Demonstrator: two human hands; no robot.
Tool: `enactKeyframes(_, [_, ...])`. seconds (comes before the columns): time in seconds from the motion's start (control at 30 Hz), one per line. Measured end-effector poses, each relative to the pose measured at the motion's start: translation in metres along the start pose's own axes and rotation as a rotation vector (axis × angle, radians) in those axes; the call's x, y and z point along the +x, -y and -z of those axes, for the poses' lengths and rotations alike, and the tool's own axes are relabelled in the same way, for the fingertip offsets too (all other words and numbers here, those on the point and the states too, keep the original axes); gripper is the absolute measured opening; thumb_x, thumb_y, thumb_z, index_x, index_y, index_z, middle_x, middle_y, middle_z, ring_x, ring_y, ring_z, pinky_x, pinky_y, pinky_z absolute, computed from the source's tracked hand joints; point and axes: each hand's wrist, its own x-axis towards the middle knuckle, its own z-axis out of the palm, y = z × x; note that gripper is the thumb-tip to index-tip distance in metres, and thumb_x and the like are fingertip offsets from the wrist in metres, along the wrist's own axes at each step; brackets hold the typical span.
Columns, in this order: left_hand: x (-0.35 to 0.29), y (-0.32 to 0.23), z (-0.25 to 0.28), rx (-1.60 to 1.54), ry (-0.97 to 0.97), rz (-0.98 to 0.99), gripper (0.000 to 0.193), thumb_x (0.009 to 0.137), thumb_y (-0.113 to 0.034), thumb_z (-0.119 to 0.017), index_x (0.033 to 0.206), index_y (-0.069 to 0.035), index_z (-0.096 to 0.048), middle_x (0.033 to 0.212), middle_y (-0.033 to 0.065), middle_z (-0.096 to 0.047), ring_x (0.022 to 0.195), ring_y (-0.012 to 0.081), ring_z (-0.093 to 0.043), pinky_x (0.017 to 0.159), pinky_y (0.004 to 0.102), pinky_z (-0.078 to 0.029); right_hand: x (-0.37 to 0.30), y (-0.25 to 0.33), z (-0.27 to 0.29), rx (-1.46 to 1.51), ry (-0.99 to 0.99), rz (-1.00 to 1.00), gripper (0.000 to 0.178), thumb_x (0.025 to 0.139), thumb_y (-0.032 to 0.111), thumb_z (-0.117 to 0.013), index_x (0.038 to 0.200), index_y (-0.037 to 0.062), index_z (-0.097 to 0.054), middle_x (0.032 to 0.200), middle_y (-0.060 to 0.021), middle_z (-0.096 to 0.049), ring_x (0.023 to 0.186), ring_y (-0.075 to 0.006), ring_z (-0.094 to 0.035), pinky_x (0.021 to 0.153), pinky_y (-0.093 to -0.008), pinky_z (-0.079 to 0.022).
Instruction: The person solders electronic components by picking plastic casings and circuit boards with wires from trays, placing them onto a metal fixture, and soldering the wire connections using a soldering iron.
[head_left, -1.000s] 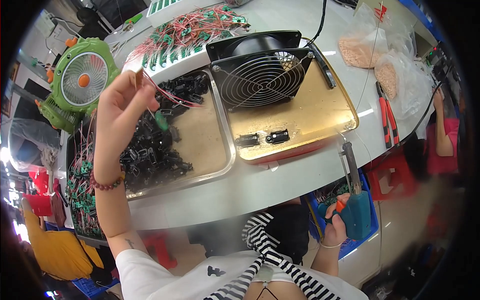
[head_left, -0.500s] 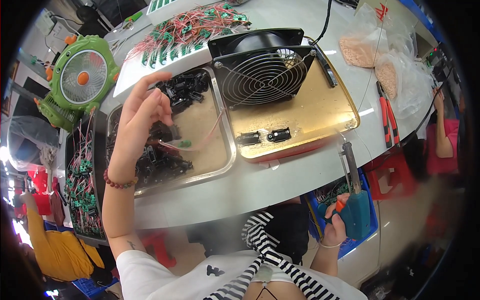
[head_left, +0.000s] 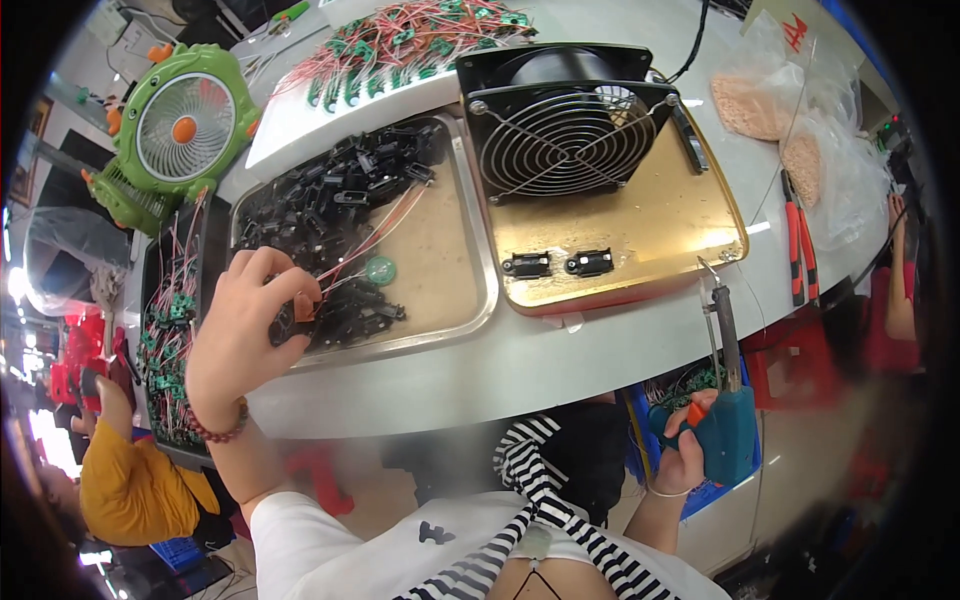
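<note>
My left hand (head_left: 240, 325) hovers at the near left part of a metal tray (head_left: 478, 300) heaped with small black plastic parts (head_left: 350, 195). Its fingers are bent and the thumb stands apart; I make out nothing held between them. Beside the fingertips, pink and red wires (head_left: 385, 230) with a round green board (head_left: 380, 270) lie across the parts. My right hand (head_left: 685, 455) is closed round the grip of a teal soldering gun (head_left: 725, 430) with an orange trigger, its tip pointing up by the corner of a gold-coloured tray (head_left: 690, 235). Two black housings (head_left: 588, 262) sit on that tray.
A black fan with a wire guard (head_left: 570, 145) stands on the gold tray. Behind lies a white tray (head_left: 290, 135) of wired green boards. A green fan (head_left: 185, 130), red-handled pliers (head_left: 797, 250) and bags of pellets (head_left: 745, 105) flank the work. Co-workers sit on both sides.
My left hand has come down toward the tray's near left side. The wired green board, blurred in motion before, now rests on the black parts. My right hand keeps its hold on the soldering gun.
</note>
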Motion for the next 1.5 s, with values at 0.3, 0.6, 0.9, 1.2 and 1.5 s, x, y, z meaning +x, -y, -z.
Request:
enactKeyframes(0.3, [0.005,0.022,-0.03,-0.083,-0.121,-0.008,0.017,0.072,0.0,-0.067,0.087,-0.005,-0.061,0.089,0.0074,-0.053,0.093,0.0274,-0.049,0.082,0.0358,-0.042,0.0,0.001,-0.004,0.019,-0.064,-0.067,0.055,0.069,0.019,-0.07,0.118,-0.0027,-0.057,0.112,-0.0156,-0.053,0.062,-0.0178,-0.054,0.058,-0.0275,-0.042])
enactKeyframes(0.6, [0.052,0.011,-0.032,-1.133,-0.222,-0.048,0.012,0.096,-0.009,-0.046,0.087,-0.003,-0.052,0.074,0.0002,-0.054,0.075,0.0094,-0.052,0.072,0.0255,-0.044,0.001,-0.001,-0.002,0.018,-0.003,0.01,0.047,0.076,0.016,-0.065,0.116,-0.0044,-0.053,0.113,-0.0171,-0.051,0.062,-0.0155,-0.055,0.06,-0.0258,-0.042])
enactKeyframes(0.9, [0.147,0.0,-0.023,-0.438,-0.515,-0.029,0.026,0.091,-0.023,-0.063,0.09,0.002,-0.064,0.069,0.0137,-0.059,0.061,0.0185,-0.055,0.06,0.0306,-0.044,0.002,0.005,-0.01,0.017,-0.034,0.054,0.049,0.073,0.015,-0.067,0.115,-0.0048,-0.054,0.11,-0.0167,-0.053,0.06,-0.0158,-0.055,0.056,-0.0254,-0.043])
enactKeyframes(1.2, [0.184,-0.008,-0.032,-0.255,-0.484,-0.141,0.014,0.087,-0.013,-0.065,0.09,0.0,-0.064,0.07,0.0158,-0.062,0.059,0.0257,-0.057,0.058,0.035,-0.044,0.002,0.007,-0.011,-0.029,-0.049,-0.002,0.049,0.072,0.017,-0.067,0.114,-0.0051,-0.054,0.111,-0.0165,-0.052,0.06,-0.0155,-0.055,0.057,-0.0249,-0.044])
enactKeyframes(1.5, [0.196,-0.005,-0.043,-0.155,-0.526,-0.188,0.019,0.086,-0.018,-0.064,0.084,0.001,-0.066,0.071,0.019,-0.066,0.07,0.0343,-0.066,0.069,0.0427,-0.052,0.004,0.006,-0.009,-0.012,-0.022,-0.001,0.048,0.073,0.016,-0.066,0.114,-0.0049,-0.055,0.11,-0.0167,-0.052,0.06,-0.0155,-0.054,0.058,-0.0252,-0.044])
